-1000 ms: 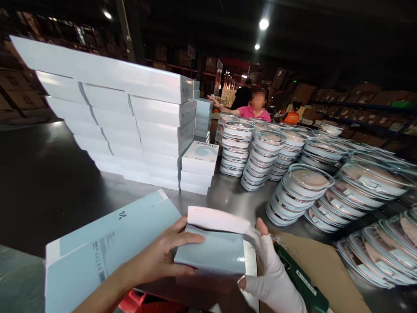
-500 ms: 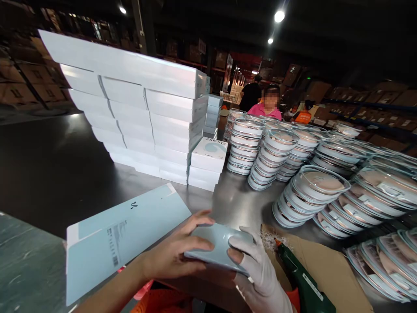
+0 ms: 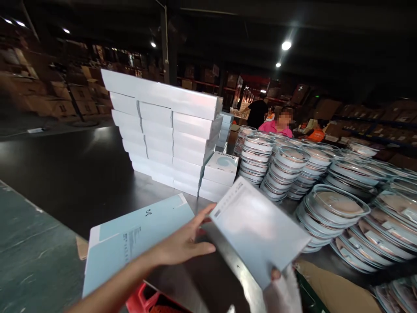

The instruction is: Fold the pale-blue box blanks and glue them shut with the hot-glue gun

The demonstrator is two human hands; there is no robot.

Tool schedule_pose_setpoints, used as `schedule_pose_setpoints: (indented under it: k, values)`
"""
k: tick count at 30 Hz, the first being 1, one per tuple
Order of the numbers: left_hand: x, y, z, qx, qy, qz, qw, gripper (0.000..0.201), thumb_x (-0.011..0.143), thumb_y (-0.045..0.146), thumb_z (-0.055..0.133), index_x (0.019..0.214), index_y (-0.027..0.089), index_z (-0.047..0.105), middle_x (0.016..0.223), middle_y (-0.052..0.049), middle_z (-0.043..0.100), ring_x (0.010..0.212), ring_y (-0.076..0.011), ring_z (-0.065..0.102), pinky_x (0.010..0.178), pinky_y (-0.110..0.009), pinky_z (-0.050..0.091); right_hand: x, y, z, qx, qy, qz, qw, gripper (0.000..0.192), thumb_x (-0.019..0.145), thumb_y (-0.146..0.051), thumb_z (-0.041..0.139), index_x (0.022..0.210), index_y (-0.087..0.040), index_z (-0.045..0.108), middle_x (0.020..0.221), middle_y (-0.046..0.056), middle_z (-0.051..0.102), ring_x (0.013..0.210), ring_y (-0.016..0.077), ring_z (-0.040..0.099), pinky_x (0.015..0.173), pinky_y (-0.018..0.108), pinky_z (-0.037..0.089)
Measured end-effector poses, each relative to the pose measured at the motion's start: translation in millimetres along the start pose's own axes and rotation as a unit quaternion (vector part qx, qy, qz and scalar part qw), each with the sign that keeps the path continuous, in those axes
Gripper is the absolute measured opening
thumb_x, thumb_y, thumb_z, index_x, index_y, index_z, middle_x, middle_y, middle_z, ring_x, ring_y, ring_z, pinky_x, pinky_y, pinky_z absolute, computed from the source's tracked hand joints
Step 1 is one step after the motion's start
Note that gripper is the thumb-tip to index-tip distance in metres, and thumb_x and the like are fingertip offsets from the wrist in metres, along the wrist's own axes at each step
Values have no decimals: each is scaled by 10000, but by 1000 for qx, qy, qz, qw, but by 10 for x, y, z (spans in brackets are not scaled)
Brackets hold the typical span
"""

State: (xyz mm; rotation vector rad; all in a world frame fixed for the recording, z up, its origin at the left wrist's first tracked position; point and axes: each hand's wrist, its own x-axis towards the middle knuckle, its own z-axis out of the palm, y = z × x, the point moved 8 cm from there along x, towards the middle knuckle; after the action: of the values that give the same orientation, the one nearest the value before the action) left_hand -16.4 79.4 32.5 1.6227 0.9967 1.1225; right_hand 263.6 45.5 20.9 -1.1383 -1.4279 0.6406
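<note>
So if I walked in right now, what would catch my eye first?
Probably the pale blue box tilted up in the foreground, gripped at its lower edge by the gloved right hand while the bare left hand touches its left corner. Behind it a tall stack of white boxes rises mid-table, and rows of stacked round clear-lidded containers fill the right side.

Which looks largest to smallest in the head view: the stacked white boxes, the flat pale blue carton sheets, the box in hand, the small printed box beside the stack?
1. Stack of white boxes.
2 and 3. Pale blue carton sheets and held box, gripped by the gloved right hand, left hand touching it: similar, both near the camera, so unsure.
4. Small printed box.
</note>
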Motion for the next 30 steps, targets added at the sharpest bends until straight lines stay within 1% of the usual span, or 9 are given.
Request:
schedule_pose_setpoints:
  k: [2,6,10,13,16,20,24,27,30]
  values:
    - [66,-60,-438,285,-92,-91,950,620,822,572,718,1388,348,600,1442,-40,644,1281,-313,622,992,-370,553,491,-328,-21,-101,44,7,994,571,736,-546,772,1195,-251,602,990,77,759,887,313,705,724,405,593]
    - [148,-325,-1615,442,8,-209,872,531,954,427,634,1431,208,550,1480,-168,574,1352,-387,534,1104,-548,444,1619,-1030,578,-396,24,-141,907,711,730,-312,803,1364,-166,515,1331,157,648,1183,331,617,952,421,541]
    - [-79,-964,-1985,511,25,-344,788,367,974,324,680,1306,182,613,1360,-110,630,1163,-293,656,963,-526,563,2276,-1038,1456,-433,-86,-195,876,696,649,-166,853,1291,-90,596,1436,224,583,1362,400,479,1101,494,440]
    - [-265,-1239,-1983,530,32,-385,755,345,981,325,670,1289,178,621,1320,-106,650,1119,-279,674,928,-499,583,2261,-953,1706,-440,-118,-209,865,713,673,-222,863,1310,-57,589,1439,258,576,1347,447,484,1065,567,452]
    - [-334,-1182,-1960,535,47,-375,756,316,976,338,675,1241,169,640,1245,-94,680,1052,-257,692,890,-470,592,1863,-1079,1512,-418,-95,-262,865,607,835,-243,718,1380,-57,526,1429,224,581,1321,372,515,1078,502,444]
    - [-308,-636,-1783,547,100,-273,785,273,1005,395,558,1054,148,663,1081,-113,705,943,-273,697,779,-367,529,985,-1346,1045,-397,-33,-349,848,251,938,-254,542,1151,-149,624,1077,133,703,959,292,606,841,422,505]
    - [-386,-3,-1194,550,124,-102,820,413,1000,568,448,892,218,639,864,-46,699,799,-269,699,685,-319,442,203,-1362,866,-462,47,-430,774,235,944,-295,550,1094,-135,634,948,165,681,827,328,554,720,466,467]
    - [-554,507,-692,510,155,152,832,433,999,583,496,775,233,618,664,12,640,569,-186,654,579,-282,401,110,-1026,703,-361,-2,-301,882,275,906,-340,612,1097,-146,646,973,157,709,876,333,629,766,485,532]
    - [-655,705,-502,483,192,239,820,416,1007,562,517,754,241,593,603,36,624,499,-158,641,538,-268,406,111,-467,616,-82,-168,3,982,352,827,-412,679,1105,-196,680,1015,88,747,845,263,700,758,394,578]
